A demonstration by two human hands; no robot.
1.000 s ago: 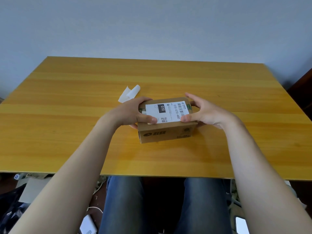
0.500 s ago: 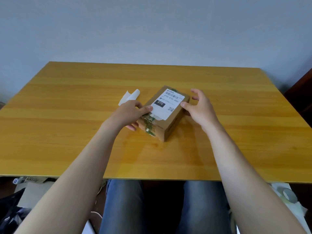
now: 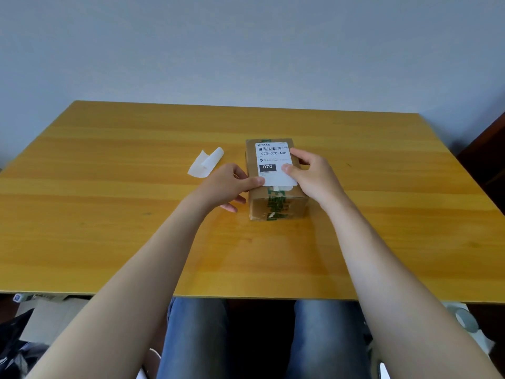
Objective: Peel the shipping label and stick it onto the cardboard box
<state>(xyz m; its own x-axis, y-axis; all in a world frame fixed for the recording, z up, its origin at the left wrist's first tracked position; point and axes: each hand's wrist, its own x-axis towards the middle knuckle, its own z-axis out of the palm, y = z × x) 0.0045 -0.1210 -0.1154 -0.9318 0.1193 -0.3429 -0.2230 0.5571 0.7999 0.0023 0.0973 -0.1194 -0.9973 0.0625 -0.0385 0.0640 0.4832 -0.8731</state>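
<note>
A small brown cardboard box (image 3: 278, 206) with green tape stands on the wooden table (image 3: 109, 214), its short end toward me. The white shipping label (image 3: 272, 160) lies flat on the box top, barcode at the far end. My left hand (image 3: 226, 187) holds the box's left side, thumb on the label's near left corner. My right hand (image 3: 314, 173) holds the right side, thumb pressing the label's right edge.
The curled white backing paper (image 3: 206, 163) lies on the table just left of the box. A tape roll (image 3: 464, 320) lies on the floor at lower right, and a cardboard sheet (image 3: 46, 315) at lower left. My legs are under the table's front edge.
Both hands have turned the box about a quarter turn, from long side facing me to short end facing me. The label stays on top.
</note>
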